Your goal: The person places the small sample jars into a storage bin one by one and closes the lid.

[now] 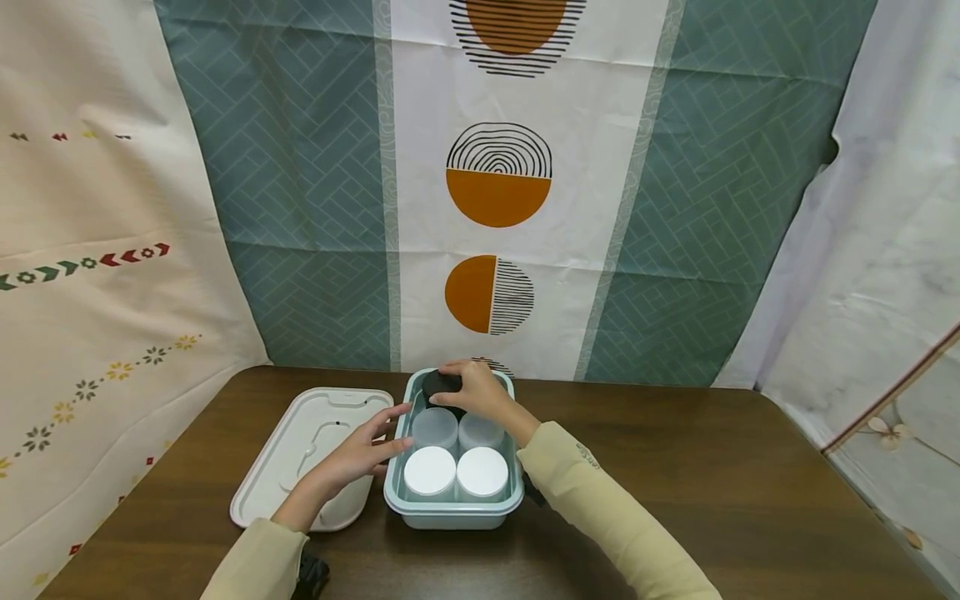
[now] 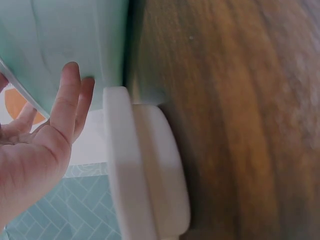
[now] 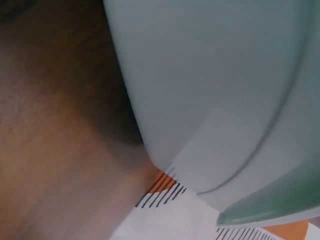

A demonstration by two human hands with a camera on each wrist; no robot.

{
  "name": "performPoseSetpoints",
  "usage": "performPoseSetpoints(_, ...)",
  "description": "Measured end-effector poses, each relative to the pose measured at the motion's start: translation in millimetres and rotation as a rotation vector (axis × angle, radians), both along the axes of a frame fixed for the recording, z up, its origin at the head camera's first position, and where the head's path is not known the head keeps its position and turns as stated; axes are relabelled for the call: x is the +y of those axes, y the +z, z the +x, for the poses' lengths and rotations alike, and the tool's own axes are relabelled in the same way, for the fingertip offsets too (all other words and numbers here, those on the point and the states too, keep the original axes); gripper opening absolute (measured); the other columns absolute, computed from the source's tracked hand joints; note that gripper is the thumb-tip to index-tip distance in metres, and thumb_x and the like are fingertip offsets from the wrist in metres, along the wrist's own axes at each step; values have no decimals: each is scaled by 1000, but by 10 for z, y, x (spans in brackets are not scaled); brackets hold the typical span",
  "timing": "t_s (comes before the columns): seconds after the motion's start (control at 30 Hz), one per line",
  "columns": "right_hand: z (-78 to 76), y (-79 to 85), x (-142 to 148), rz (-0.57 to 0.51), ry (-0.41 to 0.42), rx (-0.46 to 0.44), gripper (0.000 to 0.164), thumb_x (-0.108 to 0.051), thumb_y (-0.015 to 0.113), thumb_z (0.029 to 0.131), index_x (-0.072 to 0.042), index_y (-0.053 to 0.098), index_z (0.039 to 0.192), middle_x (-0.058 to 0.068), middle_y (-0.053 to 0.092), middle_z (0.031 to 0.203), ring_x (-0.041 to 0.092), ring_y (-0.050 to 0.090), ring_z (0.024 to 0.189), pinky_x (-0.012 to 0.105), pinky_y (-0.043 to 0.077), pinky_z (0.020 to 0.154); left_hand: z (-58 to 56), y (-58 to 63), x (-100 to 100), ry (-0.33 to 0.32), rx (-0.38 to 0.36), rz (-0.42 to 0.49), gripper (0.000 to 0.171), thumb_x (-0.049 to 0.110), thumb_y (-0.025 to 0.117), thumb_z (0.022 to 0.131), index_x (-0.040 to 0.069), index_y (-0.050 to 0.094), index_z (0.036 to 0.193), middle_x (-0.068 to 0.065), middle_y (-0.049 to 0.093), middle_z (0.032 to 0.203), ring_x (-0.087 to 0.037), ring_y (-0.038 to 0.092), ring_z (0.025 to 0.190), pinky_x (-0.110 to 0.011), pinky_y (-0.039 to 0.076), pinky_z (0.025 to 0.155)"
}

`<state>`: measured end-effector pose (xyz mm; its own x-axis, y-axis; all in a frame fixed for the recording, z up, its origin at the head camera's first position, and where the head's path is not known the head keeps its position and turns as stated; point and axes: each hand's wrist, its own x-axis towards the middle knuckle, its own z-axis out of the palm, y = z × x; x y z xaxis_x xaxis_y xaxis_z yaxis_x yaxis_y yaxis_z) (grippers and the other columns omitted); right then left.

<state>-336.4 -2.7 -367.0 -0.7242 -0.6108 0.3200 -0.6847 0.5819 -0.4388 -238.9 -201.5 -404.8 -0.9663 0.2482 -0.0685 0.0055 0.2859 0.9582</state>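
Note:
A pale green rectangular box (image 1: 453,521) stands on the table, holding round-topped containers. At its front are two white-topped containers (image 1: 430,473), with two grey-topped containers (image 1: 435,429) behind them. My right hand (image 1: 480,392) reaches into the back of the box and pinches a black round container (image 1: 439,383), partly covering it. Along the left side, my left hand (image 1: 360,458) touches the rim with thumb and forefinger. Its lower fingers (image 2: 65,100) extend beside the outer wall in the left wrist view. The right wrist view shows the box wall (image 3: 215,90), not the hand.
A white lid (image 1: 262,475) lies flat on the brown wooden table (image 1: 645,467), left of the box and partly behind my left forearm. Patterned cloth (image 1: 315,167) hangs behind the table's back edge. Light cloths hang at both sides.

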Motion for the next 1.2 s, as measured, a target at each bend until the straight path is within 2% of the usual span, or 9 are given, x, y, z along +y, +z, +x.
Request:
performPoseSetpoints(0.27,28,16,5,77,9,13,43,-27,70,80,1,63,112,11,63,111,23,57,105,33,46,88,-7,13,11,32,-20,-13,62,30,60,88,16,30,141,-27,27,141,-44,32,126,-49,49,80)
performPoseSetpoints(0.43,33,7,66,43,26,-17,37,-23,70,80,0,65,109,10,65,108,22,58,104,32,48,84,-1,20,19,24,-16,-11,62,29,59,89,16,30,141,-26,31,138,-41,40,120,-49,49,80)
performPoseSetpoints(0.5,42,17,101,24,34,-21,35,-21,70,81,0,65,109,11,65,109,23,57,105,33,47,86,4,23,21,17,-7,-15,62,29,58,90,15,29,142,-27,32,136,-40,44,116,-49,49,79)
performPoseSetpoints(0.63,115,82,170,-18,43,-58,35,-21,67,83,0,64,111,12,62,114,25,54,112,37,44,92,31,34,24,30,22,-33,64,30,58,90,15,26,143,-28,31,137,-41,43,118,-48,50,77)
performPoseSetpoints(0.77,266,173,225,-98,59,-118,35,-19,64,85,1,62,114,13,62,115,26,55,110,39,44,91,74,77,7,50,66,-57,64,29,59,90,14,26,143,-27,34,137,-40,46,116,-44,51,76)
performPoseSetpoints(0.87,413,232,254,-159,78,-182,36,-18,63,86,1,60,117,13,61,116,27,57,107,40,44,91,113,140,-55,40,104,-82,61,28,57,91,10,28,142,-28,36,136,-40,47,115,-43,51,78)
performPoseSetpoints(1.03,688,280,245,-260,119,-299,38,-16,61,87,0,56,122,14,58,121,26,56,110,37,41,95,173,203,-244,42,152,-140,61,27,57,90,6,30,140,-30,37,135,-43,46,116,-44,50,80)
performPoseSetpoints(1.2,965,257,164,-335,176,-356,40,-15,61,88,-1,54,125,13,56,123,26,54,111,32,42,94,237,193,-454,50,182,-171,61,26,58,90,4,30,139,-32,38,133,-43,47,114,-43,51,78)
